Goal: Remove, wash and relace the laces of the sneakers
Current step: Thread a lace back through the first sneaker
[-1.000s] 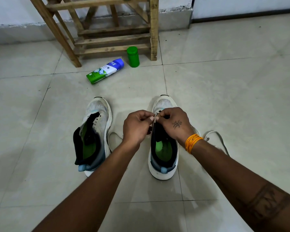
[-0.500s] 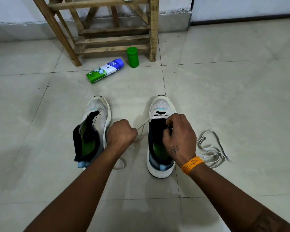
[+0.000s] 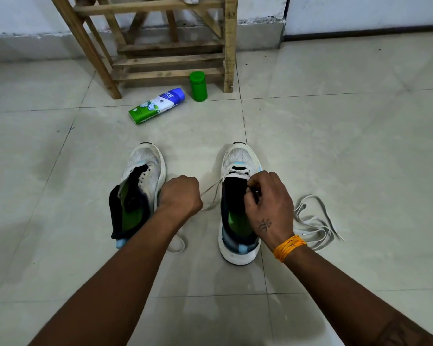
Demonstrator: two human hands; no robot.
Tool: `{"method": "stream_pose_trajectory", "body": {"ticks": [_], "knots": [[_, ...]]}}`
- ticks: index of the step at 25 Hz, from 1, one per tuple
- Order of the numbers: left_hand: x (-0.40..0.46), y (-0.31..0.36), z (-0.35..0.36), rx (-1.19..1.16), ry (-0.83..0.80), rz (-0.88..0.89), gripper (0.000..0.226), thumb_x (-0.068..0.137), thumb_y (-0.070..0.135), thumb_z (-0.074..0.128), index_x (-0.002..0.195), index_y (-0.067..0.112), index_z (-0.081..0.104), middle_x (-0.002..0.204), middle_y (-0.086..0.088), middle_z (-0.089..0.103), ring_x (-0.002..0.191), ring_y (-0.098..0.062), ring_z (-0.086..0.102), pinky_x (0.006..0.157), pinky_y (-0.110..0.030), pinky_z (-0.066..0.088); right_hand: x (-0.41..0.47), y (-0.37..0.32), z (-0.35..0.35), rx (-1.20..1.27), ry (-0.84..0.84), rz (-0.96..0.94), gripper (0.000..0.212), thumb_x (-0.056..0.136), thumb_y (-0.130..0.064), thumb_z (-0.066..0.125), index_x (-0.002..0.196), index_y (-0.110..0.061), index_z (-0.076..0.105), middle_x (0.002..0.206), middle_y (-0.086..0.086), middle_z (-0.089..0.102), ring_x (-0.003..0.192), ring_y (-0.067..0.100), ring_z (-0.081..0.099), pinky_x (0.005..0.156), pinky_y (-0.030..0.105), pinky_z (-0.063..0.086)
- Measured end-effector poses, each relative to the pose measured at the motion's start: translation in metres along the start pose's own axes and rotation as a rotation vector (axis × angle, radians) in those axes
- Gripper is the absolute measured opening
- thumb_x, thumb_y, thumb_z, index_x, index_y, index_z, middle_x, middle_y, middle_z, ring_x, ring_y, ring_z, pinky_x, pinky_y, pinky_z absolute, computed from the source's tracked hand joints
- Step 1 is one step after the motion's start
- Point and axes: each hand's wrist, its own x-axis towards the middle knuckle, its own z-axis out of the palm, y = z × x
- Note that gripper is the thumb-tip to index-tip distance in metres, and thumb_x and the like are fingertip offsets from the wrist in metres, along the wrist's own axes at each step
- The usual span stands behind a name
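Two white sneakers with green insoles stand on the tiled floor. The left sneaker [image 3: 145, 168] has no lace and leans open to the left. The right sneaker [image 3: 239, 158] carries a white lace [image 3: 211, 188] across its lowest eyelets. My left hand [image 3: 180, 193] grips that lace's left end and holds it taut between the two shoes. My right hand [image 3: 269, 206] curls over the right shoe's eyelet edge and pinches there; what its fingertips hold is hidden. More white lace [image 3: 313, 221] lies in loose loops on the floor right of the right shoe.
A blue, white and green bottle [image 3: 158, 106] lies on its side beyond the shoes. A green cap [image 3: 198, 86] stands upright beside it. Behind them a wooden rack [image 3: 170, 56] stands against the wall.
Both hands came apart from the shoe's front: my left hand pulled the lace out to the left, my right hand moved back onto the eyelet edge. In the last half second little moved.
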Motion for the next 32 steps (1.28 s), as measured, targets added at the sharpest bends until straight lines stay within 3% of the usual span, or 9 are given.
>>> {"method": "stream_pose_trajectory", "body": {"ticks": [3,6,8,12,18,21,25,29,32], "knots": [[0.001,0.005,0.007,-0.175,0.207,0.174,0.019,0.088,0.030,0.061,0.103,0.018,0.062,0.097,-0.005,0.067,0.090,-0.032,0.066,0.069,-0.036,0.051,-0.001,0.000,0.002,0.002,-0.006,-0.007,0.011,0.085,-0.016,0.063,0.091,-0.020,0.055,0.088,-0.004,0.053,0.079,0.020,0.052,0.065,0.042,0.047],[-0.001,0.022,0.006,-0.269,0.378,0.264,0.012,0.093,0.030,0.057,0.093,0.018,0.061,0.086,-0.002,0.067,0.081,-0.033,0.064,0.059,-0.035,0.042,0.000,0.001,0.003,0.010,-0.001,0.003,0.012,0.084,-0.016,0.063,0.091,-0.020,0.055,0.088,-0.004,0.053,0.080,0.021,0.052,0.066,0.042,0.047],[-0.002,0.016,0.002,-0.221,0.318,0.150,0.010,0.089,0.023,0.058,0.088,0.014,0.062,0.088,-0.008,0.067,0.082,-0.036,0.064,0.060,-0.033,0.036,0.000,0.001,0.002,0.015,0.004,0.006,0.012,0.084,-0.015,0.063,0.092,-0.020,0.055,0.088,-0.004,0.054,0.080,0.021,0.053,0.066,0.042,0.047],[-0.004,-0.009,0.004,0.012,-0.011,-0.023,0.021,0.085,0.020,0.062,0.104,0.012,0.064,0.111,-0.012,0.066,0.103,-0.033,0.066,0.072,-0.032,0.043,-0.001,0.002,0.001,0.033,0.008,0.007,0.014,0.085,-0.013,0.065,0.092,-0.021,0.056,0.088,-0.004,0.054,0.080,0.020,0.054,0.067,0.041,0.047],[0.000,0.018,-0.004,-0.233,0.358,0.314,0.015,0.094,0.031,0.056,0.101,0.023,0.067,0.090,-0.001,0.068,0.085,-0.030,0.065,0.064,-0.036,0.048,-0.002,0.001,0.001,0.031,0.003,0.004,0.014,0.084,-0.014,0.065,0.091,-0.021,0.055,0.087,-0.006,0.053,0.079,0.018,0.052,0.065,0.040,0.046],[-0.002,0.010,-0.006,-0.089,0.229,0.132,0.006,0.085,0.018,0.058,0.085,0.014,0.062,0.090,-0.008,0.067,0.085,-0.034,0.066,0.061,-0.032,0.038,-0.002,0.001,0.000,0.036,0.011,0.020,0.014,0.085,-0.014,0.065,0.092,-0.022,0.056,0.087,-0.007,0.053,0.079,0.017,0.052,0.065,0.037,0.046],[-0.002,-0.015,-0.003,0.042,-0.049,0.004,0.017,0.085,0.018,0.062,0.101,0.012,0.063,0.110,-0.011,0.066,0.100,-0.033,0.066,0.070,-0.031,0.042,-0.002,0.001,-0.001,0.040,0.010,0.018,0.013,0.085,-0.015,0.065,0.092,-0.022,0.056,0.087,-0.007,0.053,0.079,0.017,0.052,0.065,0.036,0.045],[0.003,-0.001,-0.007,-0.236,0.241,0.255,0.028,0.092,0.043,0.065,0.115,0.027,0.067,0.103,0.002,0.071,0.097,-0.024,0.066,0.071,-0.033,0.048,-0.001,0.001,0.001,0.035,0.003,0.015,0.012,0.085,-0.017,0.064,0.091,-0.022,0.055,0.086,-0.006,0.052,0.079,0.017,0.051,0.065,0.038,0.045],[0.001,0.010,-0.010,-0.231,0.358,0.327,0.015,0.096,0.034,0.059,0.095,0.024,0.070,0.089,0.002,0.070,0.086,-0.026,0.065,0.061,-0.032,0.038,-0.001,0.001,0.001,0.033,0.002,0.018,0.013,0.085,-0.017,0.065,0.091,-0.022,0.055,0.086,-0.007,0.053,0.079,0.017,0.052,0.065,0.038,0.045]]}}
